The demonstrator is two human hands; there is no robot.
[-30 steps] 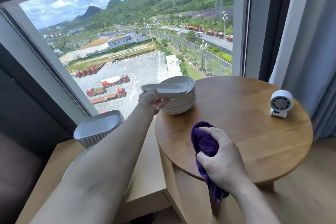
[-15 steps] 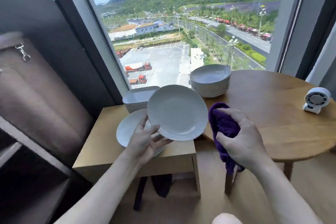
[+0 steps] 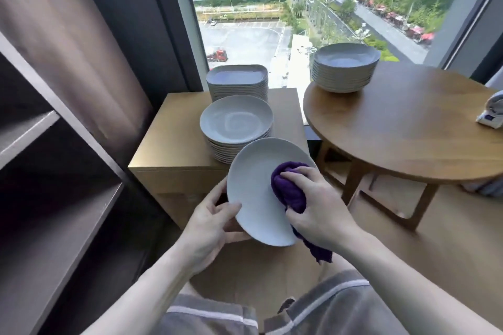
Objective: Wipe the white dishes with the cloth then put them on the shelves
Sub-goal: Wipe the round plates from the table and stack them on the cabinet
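Held item: one white plate point(image 3: 255, 190), in the air in front of the wooden cabinet point(image 3: 174, 139), tilted with its face toward me.

Left hand point(image 3: 209, 223): grips the plate at its lower left rim, thumb on the face, fingers curled behind it.

Right hand point(image 3: 318, 209): clenched round the bunched purple cloth point(image 3: 290, 187), which is pressed against the right half of the plate's face. A tail of cloth hangs past the lower right rim.

Surroundings, largest first:
- Dark shelf unit point(image 3: 54, 215) fills the left side, with two boards visible one above the other. It stands just beside the cabinet.
- Round wooden table point(image 3: 408, 128) is to the right and carries a stack of bowls point(image 3: 344, 58) at its far left edge.
- The cabinet top holds a stack of round plates point(image 3: 235, 119) at the front and a stack of square plates point(image 3: 236, 77) touching it behind. The held plate overlaps the round stack's near edge in view; I cannot tell whether they touch.
- A small white fan point(image 3: 492, 114) is cut off at the right frame edge.

Clearance: the cabinet's left half is bare wood. A narrow gap separates the cabinet from the round table. Wooden floor point(image 3: 449, 239) lies open under and in front of the table legs. The window point(image 3: 245, 22) closes off the far side.
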